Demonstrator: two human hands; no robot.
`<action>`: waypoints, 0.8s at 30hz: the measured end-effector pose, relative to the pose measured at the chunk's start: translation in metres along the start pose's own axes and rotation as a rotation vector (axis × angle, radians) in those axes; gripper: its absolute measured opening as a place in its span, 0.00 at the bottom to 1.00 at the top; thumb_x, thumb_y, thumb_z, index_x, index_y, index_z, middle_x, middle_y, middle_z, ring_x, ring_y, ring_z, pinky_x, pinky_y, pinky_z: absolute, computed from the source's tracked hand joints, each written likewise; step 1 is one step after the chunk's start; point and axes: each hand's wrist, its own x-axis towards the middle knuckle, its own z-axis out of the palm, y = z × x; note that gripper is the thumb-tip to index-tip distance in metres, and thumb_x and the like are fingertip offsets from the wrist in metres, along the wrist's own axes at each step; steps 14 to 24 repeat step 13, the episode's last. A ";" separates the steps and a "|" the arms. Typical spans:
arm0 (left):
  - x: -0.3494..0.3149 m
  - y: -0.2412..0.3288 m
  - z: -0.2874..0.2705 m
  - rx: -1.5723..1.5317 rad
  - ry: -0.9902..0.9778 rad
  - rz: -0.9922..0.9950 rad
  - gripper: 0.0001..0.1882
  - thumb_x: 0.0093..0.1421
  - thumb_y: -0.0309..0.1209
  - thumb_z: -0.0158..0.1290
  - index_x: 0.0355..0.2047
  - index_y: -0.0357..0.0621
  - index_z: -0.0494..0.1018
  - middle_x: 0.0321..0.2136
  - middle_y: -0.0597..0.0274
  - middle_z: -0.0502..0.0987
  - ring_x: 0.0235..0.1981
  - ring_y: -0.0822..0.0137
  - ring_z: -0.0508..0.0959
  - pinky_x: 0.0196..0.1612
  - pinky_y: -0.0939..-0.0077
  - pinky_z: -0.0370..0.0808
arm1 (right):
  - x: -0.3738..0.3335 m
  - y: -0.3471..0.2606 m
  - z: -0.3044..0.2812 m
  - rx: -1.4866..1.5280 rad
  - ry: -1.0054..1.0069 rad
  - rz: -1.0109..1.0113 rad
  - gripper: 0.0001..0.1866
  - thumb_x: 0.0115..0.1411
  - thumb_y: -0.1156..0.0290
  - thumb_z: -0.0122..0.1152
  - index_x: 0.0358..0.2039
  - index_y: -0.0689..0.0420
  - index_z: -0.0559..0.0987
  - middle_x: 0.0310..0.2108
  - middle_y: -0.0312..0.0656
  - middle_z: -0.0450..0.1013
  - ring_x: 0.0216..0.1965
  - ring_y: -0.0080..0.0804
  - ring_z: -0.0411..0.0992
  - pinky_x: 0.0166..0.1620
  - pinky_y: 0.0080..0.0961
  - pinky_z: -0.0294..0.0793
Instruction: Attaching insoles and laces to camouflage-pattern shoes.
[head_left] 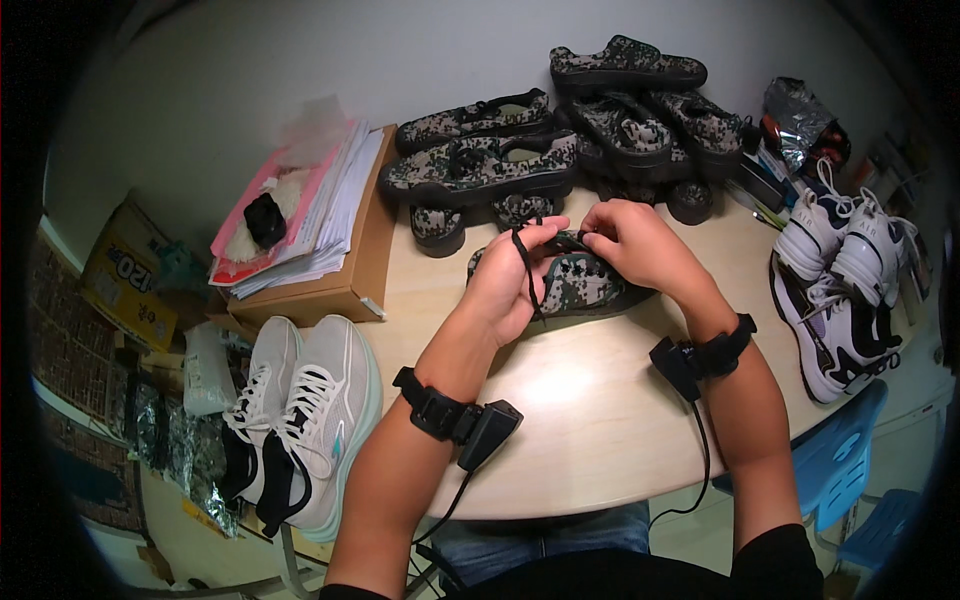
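A camouflage shoe [588,284] with a black sole lies on its side on the table in front of me, its row of eyelets facing me. My left hand [508,278] is at its left end, fingers curled, with a black shoelace [526,262] hanging across them and down past the palm. At the shoe's upper edge, near the eyelets, my right hand [640,245] pinches thumb and forefinger together on what looks like the dark lace. The fingertips hide part of the lace and the shoe's opening.
Several more camouflage shoes [480,168] are piled along the wall. Papers and a pink folder [310,200] rest on a cardboard box [375,255] at left. Pale sneakers [325,400] stand at the left edge, white-and-black sneakers [825,330] at the right. A blue chair [845,470] is beyond the table.
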 end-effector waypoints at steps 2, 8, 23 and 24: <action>-0.001 0.001 0.001 0.000 0.004 0.005 0.18 0.60 0.31 0.48 0.47 0.32 0.67 0.40 0.49 0.73 0.42 0.59 0.76 0.49 0.67 0.74 | 0.000 -0.006 -0.002 0.000 0.048 0.002 0.08 0.54 0.73 0.58 0.32 0.65 0.77 0.28 0.51 0.75 0.30 0.43 0.74 0.36 0.32 0.72; 0.004 -0.002 -0.004 0.016 0.012 0.035 0.16 0.60 0.30 0.49 0.45 0.32 0.69 0.38 0.49 0.74 0.40 0.59 0.77 0.48 0.69 0.75 | 0.004 -0.007 -0.008 0.090 0.311 0.053 0.07 0.57 0.74 0.54 0.32 0.65 0.73 0.26 0.50 0.73 0.29 0.44 0.73 0.35 0.32 0.71; 0.002 0.001 -0.003 -0.004 -0.024 -0.005 0.15 0.59 0.30 0.51 0.44 0.32 0.70 0.38 0.49 0.75 0.41 0.59 0.77 0.48 0.69 0.75 | 0.005 0.000 -0.004 0.141 0.202 0.066 0.10 0.56 0.73 0.57 0.36 0.64 0.74 0.28 0.49 0.75 0.31 0.40 0.75 0.36 0.32 0.72; 0.002 0.001 -0.003 -0.004 -0.024 -0.005 0.15 0.59 0.30 0.51 0.44 0.32 0.70 0.38 0.49 0.75 0.41 0.59 0.77 0.48 0.69 0.75 | 0.005 0.000 -0.004 0.141 0.202 0.066 0.10 0.56 0.73 0.57 0.36 0.64 0.74 0.28 0.49 0.75 0.31 0.40 0.75 0.36 0.32 0.72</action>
